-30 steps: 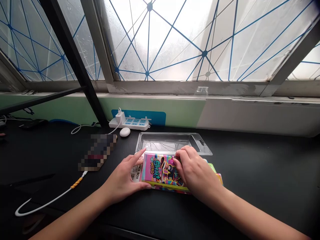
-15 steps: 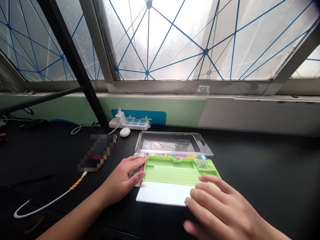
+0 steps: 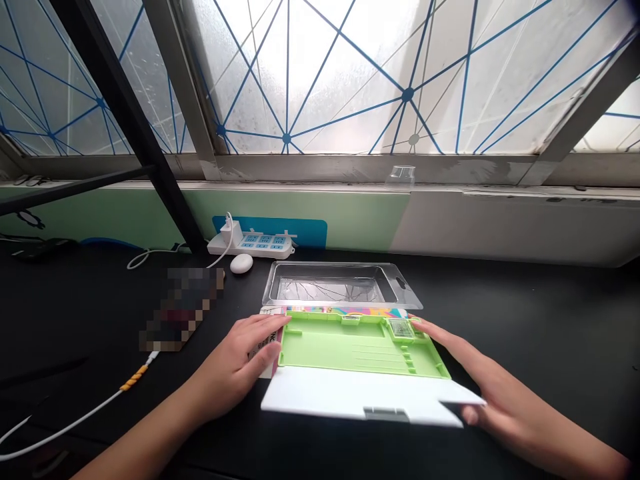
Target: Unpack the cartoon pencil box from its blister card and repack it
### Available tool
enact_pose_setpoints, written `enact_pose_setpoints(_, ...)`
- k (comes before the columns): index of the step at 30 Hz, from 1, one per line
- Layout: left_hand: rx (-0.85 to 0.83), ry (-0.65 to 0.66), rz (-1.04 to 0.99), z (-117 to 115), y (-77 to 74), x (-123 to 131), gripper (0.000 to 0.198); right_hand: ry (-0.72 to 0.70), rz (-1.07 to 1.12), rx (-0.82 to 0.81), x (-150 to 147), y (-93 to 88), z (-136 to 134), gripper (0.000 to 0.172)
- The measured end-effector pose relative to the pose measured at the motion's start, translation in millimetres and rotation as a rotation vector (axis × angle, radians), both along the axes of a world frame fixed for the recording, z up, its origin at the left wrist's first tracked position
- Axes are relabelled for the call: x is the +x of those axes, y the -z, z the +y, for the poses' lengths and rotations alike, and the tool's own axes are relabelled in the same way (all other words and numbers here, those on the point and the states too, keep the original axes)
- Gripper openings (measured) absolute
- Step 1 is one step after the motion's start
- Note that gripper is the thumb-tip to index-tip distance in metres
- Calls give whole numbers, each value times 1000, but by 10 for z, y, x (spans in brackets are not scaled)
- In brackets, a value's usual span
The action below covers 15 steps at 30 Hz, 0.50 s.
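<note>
A light green plastic pencil case (image 3: 325,348) lies open in front of me, its white lid (image 3: 320,393) folded down toward me. A grey latch piece (image 3: 386,415) sits on the lid's near edge. Inside are moulded ridges and, at the far right corner, a small clear-windowed compartment (image 3: 401,329). My left hand (image 3: 240,363) is closed on the case's left end, index finger at the far corner and thumb at the side. My right hand (image 3: 493,387) grips the right end, its index finger at the far corner and its thumb by the lid's corner; its other fingers are hidden.
Behind the case lie a clear plastic package shell (image 3: 330,267) and a colourful printed card (image 3: 270,311), partly covered by the case. Farther back are a white power strip (image 3: 270,247) and a white rounded object (image 3: 241,264). A blurred-out device (image 3: 183,310) with a white cable (image 3: 75,427) lies left.
My right hand has moved right and away from me, from over the lid to the case's right end, uncovering the lid's latch. My left hand stays on the left end. The view has shifted slightly.
</note>
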<state>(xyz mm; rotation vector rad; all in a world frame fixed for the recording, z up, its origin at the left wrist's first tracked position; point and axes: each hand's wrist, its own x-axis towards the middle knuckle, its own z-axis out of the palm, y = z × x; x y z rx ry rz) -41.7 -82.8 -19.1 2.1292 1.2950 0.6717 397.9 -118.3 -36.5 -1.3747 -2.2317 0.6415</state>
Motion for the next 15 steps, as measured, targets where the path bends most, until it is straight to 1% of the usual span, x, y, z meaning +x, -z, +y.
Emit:
enact_pose_setpoints(2, -7, -15, -46, -15, -15, 10, 49, 36, 33, -19, -4, 11, 14, 82)
enact_pose_setpoints(4, -7, -27, -74, -32, -33, 17, 49, 86, 20, -24, -22, 22, 15, 75)
enact_pose_setpoints(7, 3, -25, -59, -52, -43, 9, 48, 159, -5, 3, -81, 30, -9, 76)
enact_pose_setpoints(10, 33, 8, -23, -62, -3, -16, 52, 204, -1, 64, -139, 29, -38, 76)
enact_pose_setpoints(11, 63, 20, -14, -66, 23, -23, 58, 199, -5, 89, -149, 26, -46, 76)
enact_pose_setpoints(14, 217, 26, 13, -94, 109, -21, 89, 135, -17, 182, -165, 0, -63, 76)
enact_pose_setpoints(15, 273, 10, 13, -109, 127, -8, 93, 124, -10, 213, -171, -15, -64, 76)
